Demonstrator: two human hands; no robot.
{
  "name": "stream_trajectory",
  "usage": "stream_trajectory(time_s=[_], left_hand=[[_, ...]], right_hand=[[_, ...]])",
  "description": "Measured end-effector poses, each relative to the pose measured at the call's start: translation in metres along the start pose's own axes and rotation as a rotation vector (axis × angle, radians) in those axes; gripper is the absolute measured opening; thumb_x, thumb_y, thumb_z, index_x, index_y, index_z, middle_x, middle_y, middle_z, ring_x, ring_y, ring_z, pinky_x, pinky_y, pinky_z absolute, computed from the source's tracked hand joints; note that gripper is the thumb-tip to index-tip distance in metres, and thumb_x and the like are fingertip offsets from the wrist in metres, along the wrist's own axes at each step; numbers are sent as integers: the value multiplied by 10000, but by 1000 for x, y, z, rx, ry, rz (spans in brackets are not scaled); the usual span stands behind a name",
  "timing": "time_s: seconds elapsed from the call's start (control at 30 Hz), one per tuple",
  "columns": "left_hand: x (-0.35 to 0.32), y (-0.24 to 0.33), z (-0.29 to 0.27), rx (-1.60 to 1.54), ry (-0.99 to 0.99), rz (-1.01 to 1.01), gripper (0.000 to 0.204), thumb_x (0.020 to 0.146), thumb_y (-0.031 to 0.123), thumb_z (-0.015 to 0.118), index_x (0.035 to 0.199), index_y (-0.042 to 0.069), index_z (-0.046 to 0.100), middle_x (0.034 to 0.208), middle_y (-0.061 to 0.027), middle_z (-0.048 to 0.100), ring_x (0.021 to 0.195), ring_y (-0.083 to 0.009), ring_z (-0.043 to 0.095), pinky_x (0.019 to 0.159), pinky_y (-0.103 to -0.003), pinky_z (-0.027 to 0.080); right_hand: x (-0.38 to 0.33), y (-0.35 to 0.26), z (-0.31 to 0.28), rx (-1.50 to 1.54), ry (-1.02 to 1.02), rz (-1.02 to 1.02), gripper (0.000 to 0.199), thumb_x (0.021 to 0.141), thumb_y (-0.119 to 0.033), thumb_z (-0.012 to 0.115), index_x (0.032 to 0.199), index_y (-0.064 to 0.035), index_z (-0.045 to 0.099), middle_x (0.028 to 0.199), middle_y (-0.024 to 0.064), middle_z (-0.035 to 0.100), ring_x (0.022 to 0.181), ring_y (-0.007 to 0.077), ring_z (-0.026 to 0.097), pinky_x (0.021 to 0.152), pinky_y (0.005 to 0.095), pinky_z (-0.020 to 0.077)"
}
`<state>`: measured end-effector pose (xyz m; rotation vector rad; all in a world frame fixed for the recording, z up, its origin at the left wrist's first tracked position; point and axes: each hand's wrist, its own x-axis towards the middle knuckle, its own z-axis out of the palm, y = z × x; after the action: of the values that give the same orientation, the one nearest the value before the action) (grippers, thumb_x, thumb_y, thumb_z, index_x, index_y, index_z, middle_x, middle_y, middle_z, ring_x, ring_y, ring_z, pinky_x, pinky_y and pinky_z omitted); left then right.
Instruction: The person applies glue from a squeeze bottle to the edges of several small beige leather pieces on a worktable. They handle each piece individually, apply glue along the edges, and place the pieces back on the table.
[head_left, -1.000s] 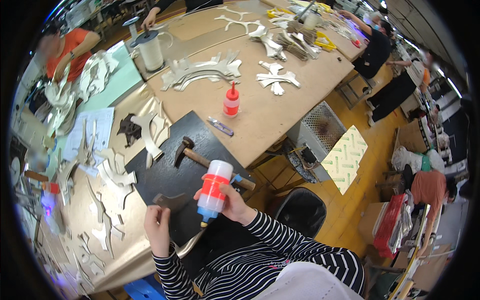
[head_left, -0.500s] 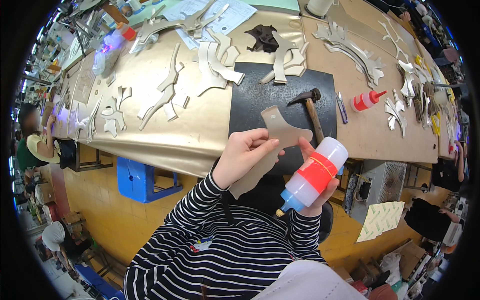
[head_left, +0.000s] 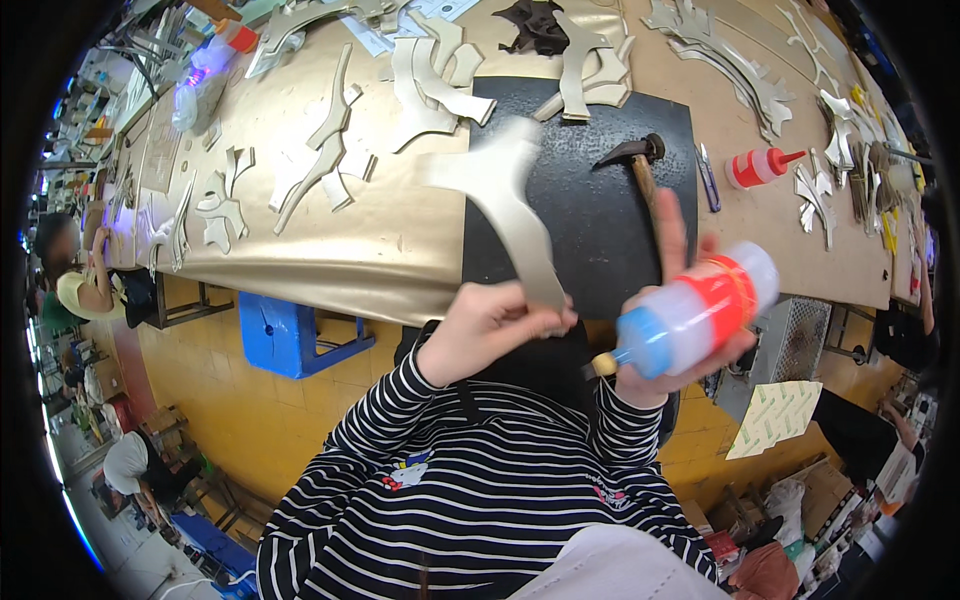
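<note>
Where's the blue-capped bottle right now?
Head view, right of centre: the blue-capped bottle is in the person's right hand, tilted with its nozzle toward the lower left, below the hammer in the picture.

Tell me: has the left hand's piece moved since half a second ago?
Yes: against the mat, the piece moved left and toward the mat's far edge.

I see a pale, flat, forked piece (head_left: 500, 190) held upright by its narrow end in the left hand (head_left: 488, 332), and a milky, red-banded bottle (head_left: 690, 318) tilted tip-down in the right hand (head_left: 643, 386).
</note>
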<state>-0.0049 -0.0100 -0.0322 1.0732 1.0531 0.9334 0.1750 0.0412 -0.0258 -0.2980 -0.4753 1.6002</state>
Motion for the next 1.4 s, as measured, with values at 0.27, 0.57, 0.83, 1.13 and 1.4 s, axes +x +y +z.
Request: stream_trajectory(time_s=[0.27, 0.57, 0.83, 1.13, 1.4], left_hand=[[7, 29, 11, -338, 300, 216, 245, 886, 36, 535, 1098, -74, 590, 1154, -166, 585, 1036, -210, 587, 875, -311, 490], [13, 26, 25, -458, 299, 69, 190, 848, 9, 613, 1025, -60, 609, 1040, -139, 640, 949, -181, 624, 831, -292, 508], [10, 31, 29, -290, 363, 126, 213, 818, -20, 621, 1018, -88, 589, 958, -173, 645, 899, -227, 653, 809, -308, 529], [9, 32, 26, -273, 307, 139, 171, 855, -18, 594, 1009, -93, 592, 1056, -165, 622, 951, -216, 635, 830, -310, 529], [8, 32, 24, -213, 306, 152, 145, 854, -3, 600, 971, -86, 618, 1044, -172, 633, 926, -210, 640, 811, -299, 529]], right_hand=[[-11, -12, 14, -541, 110, -795, 775, 842, -493, 595, 1348, -50, 209, 1273, 209, 367, 883, 382, 590, 620, 310, 576], [-20, -11, 11, -720, 13, -1053, 763, 814, -535, 618, 1389, -310, 170, 1357, 173, 282, 819, 351, 571, 638, 318, 505], [-30, -42, 4, -925, -325, -567, 763, 816, -548, 607, 1385, -297, 165, 1307, 166, 326, 833, 336, 567, 676, 317, 502], [-30, -50, 3, -988, -370, -466, 769, 815, -544, 611, 1385, -293, 160, 1294, 168, 338, 838, 335, 567, 686, 316, 500], [-31, -51, 3, -994, -369, -436, 774, 814, -541, 614, 1384, -289, 156, 1282, 169, 348, 843, 335, 566, 694, 314, 499]])
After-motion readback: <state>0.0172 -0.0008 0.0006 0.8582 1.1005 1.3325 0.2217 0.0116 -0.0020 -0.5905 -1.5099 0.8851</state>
